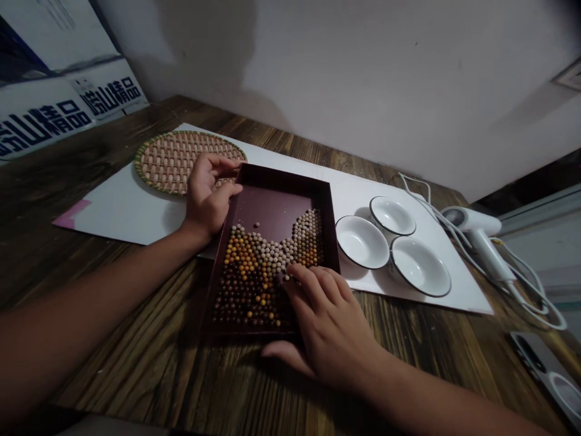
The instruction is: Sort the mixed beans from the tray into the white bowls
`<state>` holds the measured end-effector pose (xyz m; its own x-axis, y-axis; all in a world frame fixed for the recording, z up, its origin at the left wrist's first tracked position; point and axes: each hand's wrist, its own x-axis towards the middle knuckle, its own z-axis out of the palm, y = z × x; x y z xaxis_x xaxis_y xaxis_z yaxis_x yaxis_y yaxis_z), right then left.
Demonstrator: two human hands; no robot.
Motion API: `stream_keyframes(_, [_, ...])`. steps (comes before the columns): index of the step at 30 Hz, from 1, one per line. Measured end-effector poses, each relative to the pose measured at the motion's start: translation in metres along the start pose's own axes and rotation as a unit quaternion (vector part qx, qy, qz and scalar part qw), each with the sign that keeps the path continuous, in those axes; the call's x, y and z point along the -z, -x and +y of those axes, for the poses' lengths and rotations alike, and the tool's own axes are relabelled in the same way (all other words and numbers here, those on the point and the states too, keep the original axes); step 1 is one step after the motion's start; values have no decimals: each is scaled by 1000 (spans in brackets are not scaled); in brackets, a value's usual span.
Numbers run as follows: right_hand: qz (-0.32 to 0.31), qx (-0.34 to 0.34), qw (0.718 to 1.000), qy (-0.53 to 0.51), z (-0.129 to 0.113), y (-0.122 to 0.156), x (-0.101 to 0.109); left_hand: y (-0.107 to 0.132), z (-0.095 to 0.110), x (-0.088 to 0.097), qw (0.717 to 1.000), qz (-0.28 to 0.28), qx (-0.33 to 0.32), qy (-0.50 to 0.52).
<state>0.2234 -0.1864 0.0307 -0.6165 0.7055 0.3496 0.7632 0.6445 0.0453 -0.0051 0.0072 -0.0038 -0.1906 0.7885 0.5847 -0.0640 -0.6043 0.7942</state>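
The left hand (206,197) has a narrow grip on the far left corner of a maroon tray (272,203) near the middle of the table (136,339), while the right hand (324,321) lies open, its fingertips (302,280) on the brown and cream beads (254,284) filling the tray's near half.

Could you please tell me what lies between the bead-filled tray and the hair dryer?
Three white bowls on a white sheet, seen in the head view.

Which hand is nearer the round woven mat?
Left. The left hand overlaps the edge of the woven mat; the right hand is farther, at the near side of the bead tray.
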Motion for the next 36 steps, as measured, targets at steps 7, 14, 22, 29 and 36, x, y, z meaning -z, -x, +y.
stream_keyframes(7, [3,-3,1000,0,-1,0,0,0,1,0,1000,0,4,-5])
stream_keyframes(14, [11,-6,1000,3,-1,0,-1,0,1,1,1000,-4,7,-2])
stream_keyframes(22, [-4,-1,1000,1,0,0,-1,0,0,1,1000,-6,8,-2])
stream_keyframes(29, [-8,-11,1000,-3,0,1,-1,0,1,-1,1000,-3,2,-12])
stream_keyframes(36, [-8,-16,1000,-3,-1,0,0,1,1,-1,1000,-5,8,-9])
